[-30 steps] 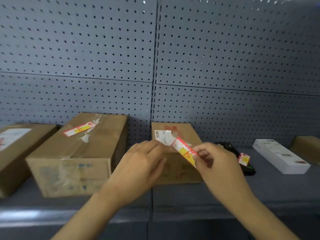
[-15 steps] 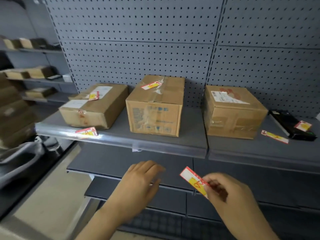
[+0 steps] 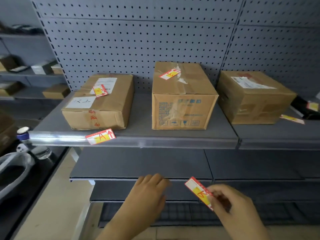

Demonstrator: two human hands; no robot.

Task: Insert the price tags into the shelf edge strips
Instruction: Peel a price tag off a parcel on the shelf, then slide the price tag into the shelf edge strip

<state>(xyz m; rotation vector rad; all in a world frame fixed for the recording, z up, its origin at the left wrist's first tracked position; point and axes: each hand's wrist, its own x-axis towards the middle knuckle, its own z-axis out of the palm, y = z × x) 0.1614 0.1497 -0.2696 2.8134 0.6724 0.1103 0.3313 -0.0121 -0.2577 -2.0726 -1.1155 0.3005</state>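
Note:
My right hand (image 3: 232,207) pinches a red, white and yellow price tag (image 3: 199,192) by its lower end, held tilted in front of the lower shelves. My left hand (image 3: 147,196) is beside it, fingers loosely apart and holding nothing. The clear shelf edge strip (image 3: 138,141) runs along the front of the upper shelf, above both hands. Another price tag (image 3: 100,136) lies tilted on the strip at its left part. More tags rest on the left box (image 3: 100,90), on the middle box (image 3: 170,74) and on the shelf at the right (image 3: 292,119).
Three cardboard boxes stand on the upper shelf: left (image 3: 98,104), middle (image 3: 183,97), right (image 3: 254,97). A black item with a tag (image 3: 310,110) lies at far right. Pegboard backs the shelves. Lower grey shelves (image 3: 142,165) sit under the strip. A bottle (image 3: 23,135) stands left.
The view has pulled back and down from the boxes. Both hands have dropped from box height to below the upper shelf, the right hand still holding the tag.

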